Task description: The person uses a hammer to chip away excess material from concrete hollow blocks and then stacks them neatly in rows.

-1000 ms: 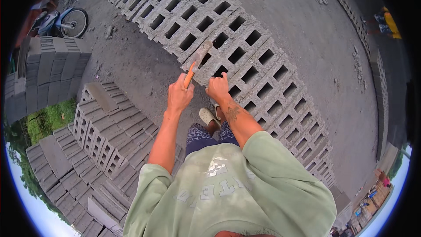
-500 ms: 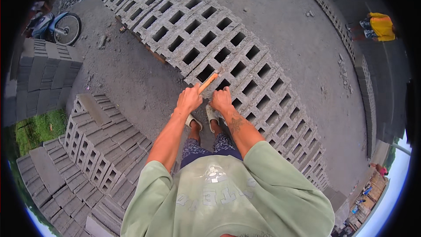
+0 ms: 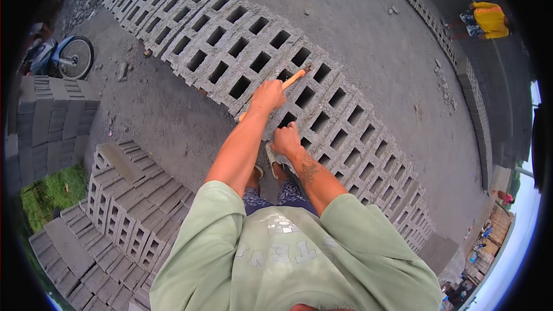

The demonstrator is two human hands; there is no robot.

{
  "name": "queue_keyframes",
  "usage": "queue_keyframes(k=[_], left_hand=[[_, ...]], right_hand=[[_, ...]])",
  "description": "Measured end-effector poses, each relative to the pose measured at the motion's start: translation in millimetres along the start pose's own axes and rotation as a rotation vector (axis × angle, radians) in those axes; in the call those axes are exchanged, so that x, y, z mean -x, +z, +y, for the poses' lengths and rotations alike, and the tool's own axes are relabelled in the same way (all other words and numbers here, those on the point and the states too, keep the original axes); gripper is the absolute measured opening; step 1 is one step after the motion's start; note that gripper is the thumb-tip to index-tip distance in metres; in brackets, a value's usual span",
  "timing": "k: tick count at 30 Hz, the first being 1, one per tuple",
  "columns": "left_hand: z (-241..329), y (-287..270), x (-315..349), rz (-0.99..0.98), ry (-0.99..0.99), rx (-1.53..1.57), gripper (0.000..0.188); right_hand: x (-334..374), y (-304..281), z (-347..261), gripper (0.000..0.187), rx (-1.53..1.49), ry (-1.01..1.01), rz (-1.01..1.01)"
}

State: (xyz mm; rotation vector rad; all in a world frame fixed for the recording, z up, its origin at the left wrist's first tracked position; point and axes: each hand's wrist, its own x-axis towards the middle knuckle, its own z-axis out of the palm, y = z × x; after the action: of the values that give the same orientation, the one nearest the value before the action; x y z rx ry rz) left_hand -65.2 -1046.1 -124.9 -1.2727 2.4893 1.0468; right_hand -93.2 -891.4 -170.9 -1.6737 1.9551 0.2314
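My left hand [image 3: 269, 95] is closed around the light wooden handle of a tool [image 3: 294, 79]. Its small dark head lies over the top of a row of grey hollow concrete blocks [image 3: 235, 63], near one of the holes; the head's exact shape is too small to tell. The handle's butt sticks out behind my wrist. At the row's near edge, my right hand [image 3: 286, 140] has its fingers curled over the rim of a block, just beside a hole. Some of those fingertips are hidden.
Stacked blocks [image 3: 129, 207] stand at my lower left, with another stack [image 3: 55, 121] beyond and a motorcycle [image 3: 72, 57] farther off. Across the grey ground, a second block row [image 3: 475, 109] runs along the right. A person in yellow [image 3: 489, 20] is at the far right.
My left hand has moved forward and to the right with the tool, whose head is now farther over the blocks. My right hand stays at the near edge, and the view has shifted slightly.
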Motion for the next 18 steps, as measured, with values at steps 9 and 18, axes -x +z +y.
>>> queue_keyframes(k=[9, 18], left_hand=[[43, -40, 88, 0.339, 0.248, 0.509, 0.019], [-6, -5, 95, 0.105, -0.053, 0.237, 0.024]], right_hand=[[-2, -3, 25, 0.028, 0.078, -0.009, 0.064], [0, -5, 25, 0.026, 0.042, -0.012, 0.053]])
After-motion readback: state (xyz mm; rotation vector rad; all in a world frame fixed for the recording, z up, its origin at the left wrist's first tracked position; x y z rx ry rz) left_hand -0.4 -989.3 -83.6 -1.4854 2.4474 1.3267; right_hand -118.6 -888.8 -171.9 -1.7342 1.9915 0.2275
